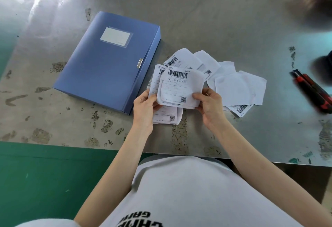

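Fingers of the left hand (145,108) curl around the left edge of a small stack of white printed shipping labels (179,86), thumb on top. The right hand (208,106) pinches its lower right corner. The stack is at frame centre, over a worn grey metal table (197,19). Loose white label slips (235,86) lie at three o'clock from it, with a red-and-black utility knife (312,90) farther out. At ten o'clock a blue plastic file box (107,64) lies clasped, contents hidden.
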A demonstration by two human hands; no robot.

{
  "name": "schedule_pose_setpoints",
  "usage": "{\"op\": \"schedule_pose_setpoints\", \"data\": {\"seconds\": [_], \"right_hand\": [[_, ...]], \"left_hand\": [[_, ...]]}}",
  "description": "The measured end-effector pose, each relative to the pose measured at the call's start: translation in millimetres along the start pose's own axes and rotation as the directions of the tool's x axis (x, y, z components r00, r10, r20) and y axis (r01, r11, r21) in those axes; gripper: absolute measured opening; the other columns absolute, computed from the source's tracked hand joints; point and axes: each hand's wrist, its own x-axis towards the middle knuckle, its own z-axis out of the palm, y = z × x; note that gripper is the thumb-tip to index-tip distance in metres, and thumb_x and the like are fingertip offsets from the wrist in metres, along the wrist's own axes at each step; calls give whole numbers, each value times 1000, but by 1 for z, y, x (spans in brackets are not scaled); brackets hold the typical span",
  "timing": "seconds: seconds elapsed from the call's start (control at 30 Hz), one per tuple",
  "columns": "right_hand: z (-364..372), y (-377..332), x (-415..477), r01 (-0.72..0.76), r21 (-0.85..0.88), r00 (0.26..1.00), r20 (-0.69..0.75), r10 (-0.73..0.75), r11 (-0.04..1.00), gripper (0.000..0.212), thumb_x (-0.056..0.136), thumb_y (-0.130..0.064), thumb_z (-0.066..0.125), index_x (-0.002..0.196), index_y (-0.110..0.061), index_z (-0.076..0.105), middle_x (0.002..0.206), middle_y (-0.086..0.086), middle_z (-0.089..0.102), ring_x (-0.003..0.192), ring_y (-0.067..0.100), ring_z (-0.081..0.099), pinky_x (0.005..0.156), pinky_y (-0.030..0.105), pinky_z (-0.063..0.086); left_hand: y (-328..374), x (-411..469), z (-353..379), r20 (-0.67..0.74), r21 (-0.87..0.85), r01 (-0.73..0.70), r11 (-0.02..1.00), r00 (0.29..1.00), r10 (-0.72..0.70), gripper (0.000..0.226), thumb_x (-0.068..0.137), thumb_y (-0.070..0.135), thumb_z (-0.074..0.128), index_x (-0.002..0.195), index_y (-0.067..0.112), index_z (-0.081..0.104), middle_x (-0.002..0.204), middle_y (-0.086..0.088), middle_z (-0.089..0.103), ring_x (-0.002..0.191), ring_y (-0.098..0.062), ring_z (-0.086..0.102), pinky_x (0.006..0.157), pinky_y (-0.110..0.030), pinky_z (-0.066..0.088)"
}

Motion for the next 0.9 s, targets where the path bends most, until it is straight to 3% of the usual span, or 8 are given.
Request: {"op": "schedule_pose_setpoints", "data": {"seconds": [0.23,0.4,0.53,0.6,0.67,0.73,0.83,0.9], "right_hand": [[5,12,-2,24,-137,1000,1,-25,990,18,81,4,61,80,-13,56,90,11,64,85,24,60,87,43,51],[12,22,-2,24,-177,1000,21,-21,984,18,80,6,62,82,-11,56,90,12,62,87,25,60,89,44,53],[14,28,-4,58,-264,998,54,-45,963,19,79,3,65,84,-14,58,87,6,64,84,21,62,73,29,55],[13,30,-4,61,-352,998,54,-45,934,19,78,2,66,85,-14,58,93,9,66,89,24,63,77,36,57],[12,31,-3,80,-458,997,57,-61,885,18,76,1,66,88,-10,58,96,12,66,89,25,62,78,41,54],[13,32,-3,131,-555,991,87,-100,821,21,75,-1,67,91,-9,58,93,8,65,84,20,60,69,31,52],[12,33,-4,225,-675,974,147,-171,703,23,73,-4,67,90,-11,54,83,2,61,74,16,54,54,14,40],[10,35,-5,265,-707,964,180,-196,655,26,72,-5,67,93,-9,52,82,3,59,74,18,53,53,14,41]], "left_hand": [[-13,-9,-4,-81,-89,75,993,993,-82,24,99,18,47,110,6,66,106,-12,71,97,-23,68,71,-30,59],[-17,-15,-11,-26,81,-38,996,999,40,14,94,8,57,106,10,65,100,-1,74,93,-14,71,72,-27,59],[-23,-19,-17,-71,130,-26,991,997,36,11,93,8,57,95,7,69,97,-6,74,88,-17,72,66,-24,57],[-26,-19,-21,-100,258,-37,966,993,64,15,91,13,60,86,2,70,92,-11,74,82,-16,71,66,-24,55],[-28,-18,-24,-123,477,-83,875,979,160,20,89,20,62,78,6,71,88,-9,71,76,-11,65,62,-12,48],[-29,-19,-26,-101,638,-149,756,956,274,19,88,22,63,76,9,70,86,-5,63,74,-11,58,57,-4,39],[-31,-19,-28,-3,802,-240,546,914,406,15,87,16,64,98,7,65,92,-3,55,80,-16,51,64,-8,36],[-32,-19,-30,62,863,-274,425,892,449,29,84,12,68,111,5,58,105,-7,53,89,-18,49,73,-18,39]]}}
